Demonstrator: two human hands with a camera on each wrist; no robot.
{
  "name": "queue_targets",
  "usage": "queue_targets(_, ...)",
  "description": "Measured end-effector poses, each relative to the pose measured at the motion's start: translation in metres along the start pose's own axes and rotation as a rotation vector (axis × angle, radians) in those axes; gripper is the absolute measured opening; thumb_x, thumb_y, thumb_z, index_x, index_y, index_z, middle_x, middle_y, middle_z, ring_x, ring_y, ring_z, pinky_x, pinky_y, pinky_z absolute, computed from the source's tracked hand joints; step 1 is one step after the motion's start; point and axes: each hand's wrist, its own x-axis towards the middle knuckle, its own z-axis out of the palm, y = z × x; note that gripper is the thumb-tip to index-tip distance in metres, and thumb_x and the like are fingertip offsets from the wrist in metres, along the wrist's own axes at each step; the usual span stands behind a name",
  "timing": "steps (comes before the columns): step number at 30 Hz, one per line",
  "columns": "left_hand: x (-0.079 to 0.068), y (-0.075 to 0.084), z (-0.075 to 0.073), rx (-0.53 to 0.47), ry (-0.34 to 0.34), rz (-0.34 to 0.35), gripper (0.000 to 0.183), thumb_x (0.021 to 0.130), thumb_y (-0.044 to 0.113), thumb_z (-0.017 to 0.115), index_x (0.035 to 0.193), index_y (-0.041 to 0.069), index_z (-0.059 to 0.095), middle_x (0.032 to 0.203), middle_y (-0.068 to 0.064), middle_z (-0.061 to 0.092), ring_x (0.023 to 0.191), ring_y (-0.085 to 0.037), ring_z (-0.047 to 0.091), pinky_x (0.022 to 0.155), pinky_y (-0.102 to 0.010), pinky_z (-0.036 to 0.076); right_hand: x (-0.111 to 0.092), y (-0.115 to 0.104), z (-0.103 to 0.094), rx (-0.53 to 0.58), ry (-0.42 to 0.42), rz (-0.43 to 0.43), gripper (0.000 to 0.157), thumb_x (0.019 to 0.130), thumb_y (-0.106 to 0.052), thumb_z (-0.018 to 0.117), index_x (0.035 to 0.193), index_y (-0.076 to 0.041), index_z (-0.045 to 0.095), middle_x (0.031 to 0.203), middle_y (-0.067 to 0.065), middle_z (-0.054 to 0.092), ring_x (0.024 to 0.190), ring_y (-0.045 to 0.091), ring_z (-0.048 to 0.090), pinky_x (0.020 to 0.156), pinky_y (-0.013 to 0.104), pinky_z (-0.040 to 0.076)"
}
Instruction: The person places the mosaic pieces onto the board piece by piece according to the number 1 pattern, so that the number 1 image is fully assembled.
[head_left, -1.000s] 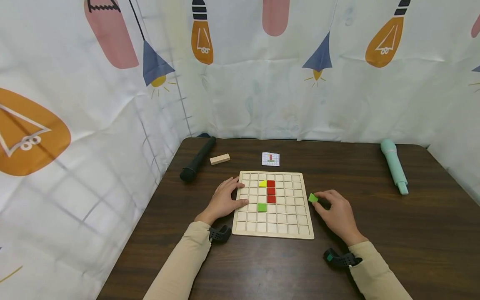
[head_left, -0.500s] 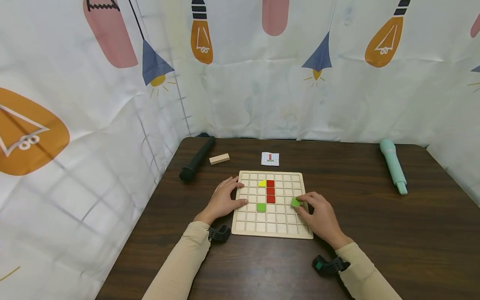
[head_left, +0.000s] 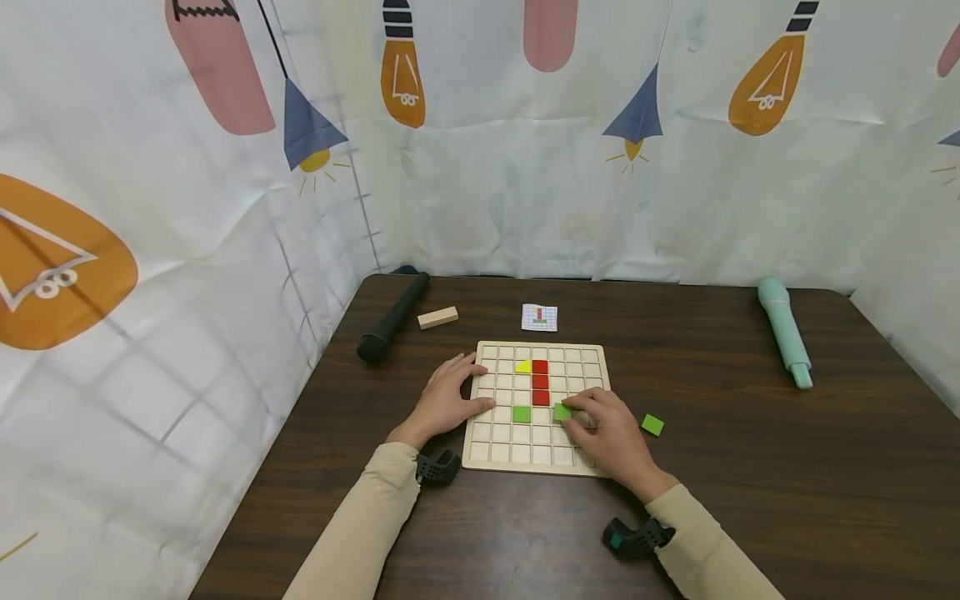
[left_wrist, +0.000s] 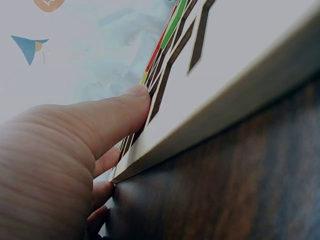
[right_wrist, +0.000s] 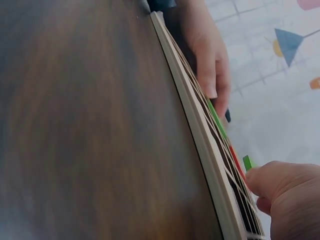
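Note:
A wooden grid board (head_left: 495, 454) lies on the table. My left hand (head_left: 444, 398) rests at its left edge, with thumb and fingertips on the rim; the left wrist view shows the thumb (left_wrist: 117, 112) on top. Between thumb and forefinger my right hand (head_left: 611, 433) pinches a green square tile (head_left: 561, 412), just over the grid and right of the red column. On the board are a column of three red tiles (head_left: 540, 382), a yellow slant-sided tile (head_left: 522, 367) left of the top one, and a green tile (head_left: 521, 414) lower left.
Another green tile (head_left: 652, 425) lies on the table right of the board. Behind the board are a small printed pattern card (head_left: 539, 317) and a wooden block (head_left: 438, 317). A black umbrella-like rod (head_left: 393, 321) lies left, a mint-green one (head_left: 784, 333) far right.
My right hand has carried the green tile leftward from beside the board to over its grid. The other green tile on the table has come into sight. My left hand stays put.

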Motion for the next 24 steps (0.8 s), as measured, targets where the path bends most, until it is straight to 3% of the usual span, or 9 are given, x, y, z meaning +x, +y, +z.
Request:
queue_targets(9,-0.001,0.002,-0.001,-0.01,0.0,0.0,0.057,0.084,0.04,0.075,0.133,0.015,0.059,0.157,-0.003,0.034,0.148,-0.024,0.021,0.115,-0.058,0.02,0.006,-0.009,0.01,0.025,-0.019,-0.03,0.023,0.083,-0.019,0.08,0.105,-0.013,0.075,0.1,-0.004,0.065,0.095,0.014,0.059,0.082,0.038,0.052)
queue_targets(18,-0.001,0.001,-0.001,-0.012,0.006,0.013,0.057,0.084,0.04,0.075,0.133,0.015,0.06,0.156,-0.004,0.035,0.147,-0.025,0.022,0.115,-0.058,0.019,0.009,-0.014,0.019,0.015,0.006,-0.123,0.024,0.081,-0.016,0.081,0.103,-0.011,0.076,0.098,-0.002,0.066,0.091,0.016,0.06,0.08,0.038,0.05)
queue_targets(24,0.0,0.001,-0.001,-0.014,0.008,0.019,0.056,0.084,0.039,0.076,0.132,0.015,0.06,0.156,-0.005,0.036,0.147,-0.027,0.022,0.114,-0.059,0.02,0.01,-0.016,0.021,-0.001,0.017,-0.113,0.023,0.08,-0.016,0.081,0.102,-0.012,0.076,0.097,-0.002,0.065,0.089,0.016,0.06,0.079,0.039,0.049)
